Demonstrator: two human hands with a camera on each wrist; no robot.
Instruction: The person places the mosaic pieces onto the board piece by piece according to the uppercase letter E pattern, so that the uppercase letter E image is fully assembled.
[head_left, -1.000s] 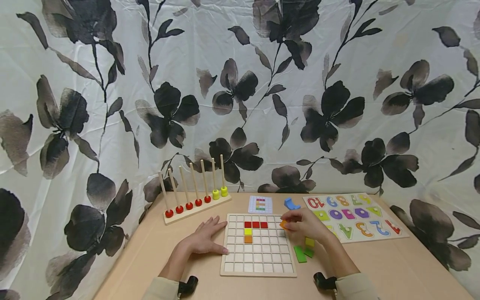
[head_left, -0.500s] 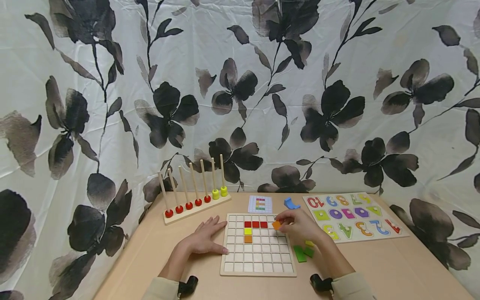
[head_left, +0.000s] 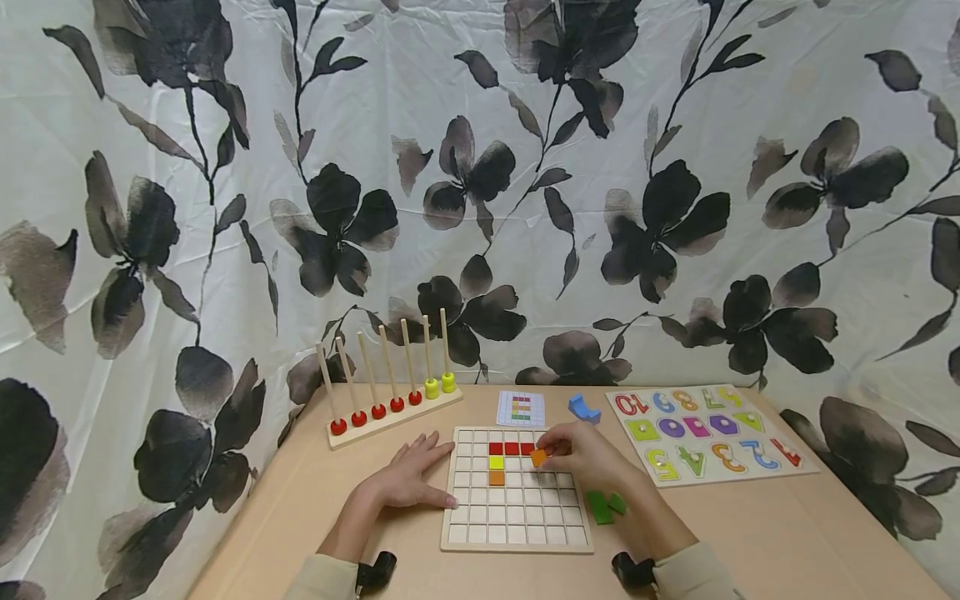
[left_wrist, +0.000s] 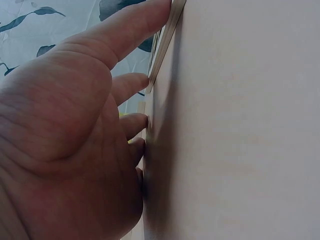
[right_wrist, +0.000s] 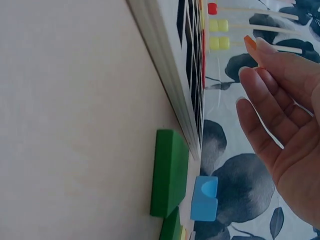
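My right hand (head_left: 592, 458) pinches an orange square tile (head_left: 538, 457) between thumb and fingertips, over the upper right part of a wooden grid board (head_left: 517, 550). In the right wrist view this tile (right_wrist: 251, 46) is raised above the board's surface. Set in the board are a row of red tiles (head_left: 512, 450), a yellow tile (head_left: 497, 462) under its left end, and another orange tile (head_left: 497, 478) below that. My left hand (head_left: 405, 479) lies spread at the board's left side, index finger and thumb against its edge; the left wrist view shows them at the wooden rim (left_wrist: 167, 40).
Green tiles (head_left: 600, 507) lie right of the board, near my right forearm. Behind it are a printed pattern card (head_left: 531, 408) and a blue curved block (head_left: 583, 409). A peg stand with beads (head_left: 397, 417) stands back left, a number puzzle board (head_left: 712, 475) at right.
My right hand has carried the orange tile leftward from the board's right edge to near the red row. A yellow piece by the green tiles is now hidden. My left hand stays put.
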